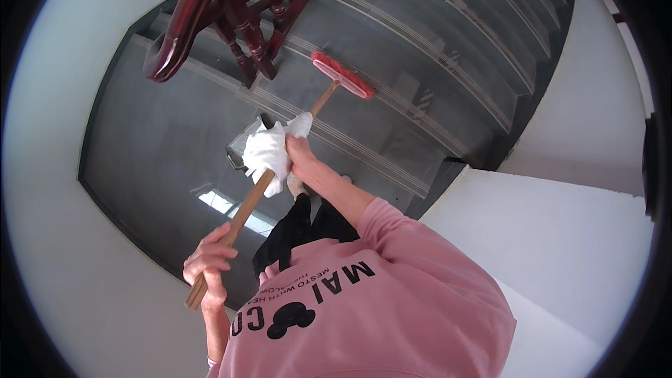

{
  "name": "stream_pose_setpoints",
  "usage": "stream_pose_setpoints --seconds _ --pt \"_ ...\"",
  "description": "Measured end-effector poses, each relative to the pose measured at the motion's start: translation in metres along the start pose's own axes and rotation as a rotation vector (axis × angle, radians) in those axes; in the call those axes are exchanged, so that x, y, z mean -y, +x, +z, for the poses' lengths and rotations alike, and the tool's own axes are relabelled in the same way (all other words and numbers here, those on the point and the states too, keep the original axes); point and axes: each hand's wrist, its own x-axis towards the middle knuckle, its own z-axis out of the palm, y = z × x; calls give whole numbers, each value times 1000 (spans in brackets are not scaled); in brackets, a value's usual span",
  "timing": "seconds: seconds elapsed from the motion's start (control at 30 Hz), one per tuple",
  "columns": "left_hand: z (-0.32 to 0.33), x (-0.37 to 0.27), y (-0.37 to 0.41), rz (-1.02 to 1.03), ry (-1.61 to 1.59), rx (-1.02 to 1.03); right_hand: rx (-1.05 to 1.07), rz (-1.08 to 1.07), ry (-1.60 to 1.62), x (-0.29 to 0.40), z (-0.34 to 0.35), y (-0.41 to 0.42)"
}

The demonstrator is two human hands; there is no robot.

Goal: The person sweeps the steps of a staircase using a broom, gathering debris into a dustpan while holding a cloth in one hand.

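A mop or brush with red pile and a pink frame (344, 78) rests on a grey stair tread, its wooden handle (252, 200) slanting down towards me. My left hand (209, 262) is wrapped around the handle near its free end. Further along, my right hand (300, 155) closes on the handle beside a bunched white cloth (266, 152), which hangs around the shaft and hides part of it. Behind the cloth a dustpan-like object (236, 147) with a black part shows only partly; whether a hand touches it cannot be told.
Grey stone stairs (420, 52) with ribbed edges curve up to the right. A dark red wooden banister (181, 26) with turned balusters stands at the upper left. White walls (47, 168) flank the landing (152, 131). My feet stand by the lowest visible step edge.
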Motion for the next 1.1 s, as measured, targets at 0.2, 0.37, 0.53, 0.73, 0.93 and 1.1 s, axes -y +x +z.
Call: stream_pose_setpoints --seconds 0.2,0.37,0.53,0.73,0.93,1.1 --pt "85 28 28 -105 -111 1 -89 -51 -4 69 -74 66" --pt "191 75 45 -202 -210 136 -111 -148 16 122 -153 147" --pt "143 31 32 -189 72 108 -140 -115 175 59 -125 104" --pt "67 -60 61 123 114 152 -1 129 404 49 -45 -42" --pt "128 -67 124 90 -307 499 282 224 945 72 -124 -83" --pt "271 -18 143 -116 -652 751 178 -87 1157 80 -269 -72"
